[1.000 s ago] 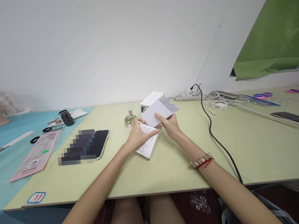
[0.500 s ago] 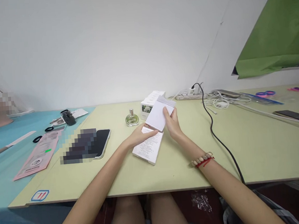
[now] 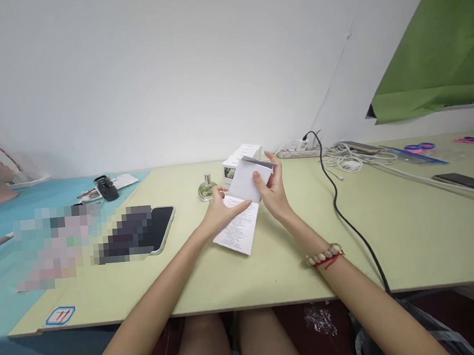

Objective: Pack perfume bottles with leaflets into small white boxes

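Note:
A white carton with small print (image 3: 238, 229) is tilted up off the pale green table (image 3: 406, 241). My left hand (image 3: 220, 214) grips its upper end, thumb on top. My right hand (image 3: 274, 192) pinches a white folded card insert (image 3: 245, 180) at the carton's open end, fingers wrapped round its far edge. A small round perfume bottle (image 3: 207, 188) with a silver cap stands just beyond my left hand. Behind the insert sits another white box (image 3: 233, 164) with a flower picture.
A dark phone (image 3: 159, 227) lies left of the carton. A black cable (image 3: 342, 213) runs from a power strip (image 3: 296, 152) to the table's front edge. White cables, scissors (image 3: 419, 148) and a second phone (image 3: 467, 184) lie at right. A blue cloth (image 3: 4, 245) covers the left, where another person sits.
The carton's upper end has risen off the table in my left hand. My right hand has shifted the white insert slightly left and upright at the carton's opening.

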The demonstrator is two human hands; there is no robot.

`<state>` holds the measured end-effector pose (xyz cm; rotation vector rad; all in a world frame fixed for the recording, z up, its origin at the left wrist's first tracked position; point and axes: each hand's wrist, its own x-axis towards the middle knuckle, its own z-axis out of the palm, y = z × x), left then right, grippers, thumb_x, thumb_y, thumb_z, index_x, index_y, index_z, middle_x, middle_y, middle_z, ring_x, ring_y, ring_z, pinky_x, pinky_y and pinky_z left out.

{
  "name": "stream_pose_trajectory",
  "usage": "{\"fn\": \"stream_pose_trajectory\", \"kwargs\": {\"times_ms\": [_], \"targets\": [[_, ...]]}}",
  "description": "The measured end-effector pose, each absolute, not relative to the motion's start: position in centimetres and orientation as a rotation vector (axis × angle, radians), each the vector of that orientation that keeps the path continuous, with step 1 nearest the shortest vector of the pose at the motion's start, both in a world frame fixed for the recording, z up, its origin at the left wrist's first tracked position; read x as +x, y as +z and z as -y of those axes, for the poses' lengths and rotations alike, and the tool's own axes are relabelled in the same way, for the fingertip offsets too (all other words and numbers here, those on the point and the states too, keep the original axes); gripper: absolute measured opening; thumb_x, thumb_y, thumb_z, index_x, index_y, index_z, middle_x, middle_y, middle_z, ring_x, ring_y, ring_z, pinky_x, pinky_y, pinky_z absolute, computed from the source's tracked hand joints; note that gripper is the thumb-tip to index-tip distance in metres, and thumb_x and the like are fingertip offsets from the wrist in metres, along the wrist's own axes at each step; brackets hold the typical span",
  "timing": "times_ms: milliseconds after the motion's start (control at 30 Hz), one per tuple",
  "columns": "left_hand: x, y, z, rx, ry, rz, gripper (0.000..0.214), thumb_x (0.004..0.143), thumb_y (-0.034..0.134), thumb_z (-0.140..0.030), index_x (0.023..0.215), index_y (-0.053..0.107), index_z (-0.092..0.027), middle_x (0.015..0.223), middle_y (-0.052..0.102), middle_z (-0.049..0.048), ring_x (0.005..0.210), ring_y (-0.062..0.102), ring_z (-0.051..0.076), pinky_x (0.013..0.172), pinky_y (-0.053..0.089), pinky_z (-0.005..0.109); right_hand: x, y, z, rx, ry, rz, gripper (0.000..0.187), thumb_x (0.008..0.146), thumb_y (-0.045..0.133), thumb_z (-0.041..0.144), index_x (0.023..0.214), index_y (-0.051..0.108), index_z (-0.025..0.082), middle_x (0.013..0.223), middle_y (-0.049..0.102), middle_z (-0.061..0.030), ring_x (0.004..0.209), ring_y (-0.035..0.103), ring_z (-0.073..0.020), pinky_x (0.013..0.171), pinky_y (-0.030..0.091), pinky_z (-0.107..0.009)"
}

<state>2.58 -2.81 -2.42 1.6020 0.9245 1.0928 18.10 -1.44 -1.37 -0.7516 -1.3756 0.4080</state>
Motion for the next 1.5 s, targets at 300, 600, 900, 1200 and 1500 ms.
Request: {"fn": "stream_pose_trajectory", "kwargs": {"times_ms": [300, 600, 900, 1200, 1500], "targets": [[3.3, -3.0, 3.1, 1.599, 1.166, -0.982, 0.062, 0.057, 0.072, -0.051, 0.1, 0.038, -0.021, 0.103, 0.056, 0.0078, 0.088, 0.06, 0.019, 0.065, 0.048, 0.027, 17.7, -0.8, 2.3, -0.832, 0.276, 1.35, 0.035, 0.08, 0.054, 0.04, 0.112, 0.045, 0.029, 0.103, 0.053, -0.0053, 0.079, 0.056, -0.0158, 0.056, 0.049, -0.026], [4.1, -4.0, 3.2, 1.517, 1.135, -0.945, 0.06, 0.058, 0.07, -0.053, 0.098, 0.037, -0.022, 0.101, 0.058, 0.0075, 0.086, 0.06, 0.019, 0.067, 0.047, 0.028, 18.1, -0.8, 2.0, -0.933, 0.317, 1.199, 0.023, 0.079, 0.052, 0.04, 0.091, 0.058, 0.021, 0.091, 0.06, -0.0033, 0.069, 0.052, -0.0127, 0.053, 0.042, -0.023], [3.6, -2.5, 3.6, 1.684, 1.257, -1.065, 0.059, 0.06, 0.069, -0.053, 0.102, 0.039, -0.023, 0.101, 0.053, 0.0052, 0.089, 0.057, 0.018, 0.069, 0.043, 0.026, 19.0, -0.7, 1.5, -0.914, 0.387, 1.132, 0.028, 0.077, 0.054, 0.048, 0.085, 0.055, 0.021, 0.061, 0.048, 0.0029, 0.048, 0.043, -0.0094, 0.039, 0.032, -0.02], [3.6, -1.6, 4.7, 1.975, 1.504, -1.214, 0.06, 0.064, 0.065, -0.052, 0.107, 0.033, -0.026, 0.109, 0.051, 0.0027, 0.079, 0.057, 0.015, 0.062, 0.038, 0.024, 18.0, 0.6, 3.1, -0.833, -0.089, 1.26, 0.03, 0.089, 0.033, 0.046, 0.094, 0.052, 0.023, 0.089, 0.055, -0.0048, 0.075, 0.054, -0.0146, 0.06, 0.044, -0.026], [3.3, -2.5, 3.5, 1.926, 1.511, -1.164, 0.059, 0.068, 0.063, -0.05, 0.111, 0.029, -0.027, 0.113, 0.05, 0.0029, 0.09, 0.056, 0.016, 0.067, 0.04, 0.026, 17.5, 0.0, 3.1, -0.797, -0.081, 1.387, 0.029, 0.088, 0.035, 0.047, 0.099, 0.051, 0.025, 0.101, 0.055, -0.0055, 0.088, 0.054, -0.0164, 0.067, 0.045, -0.028]]}}
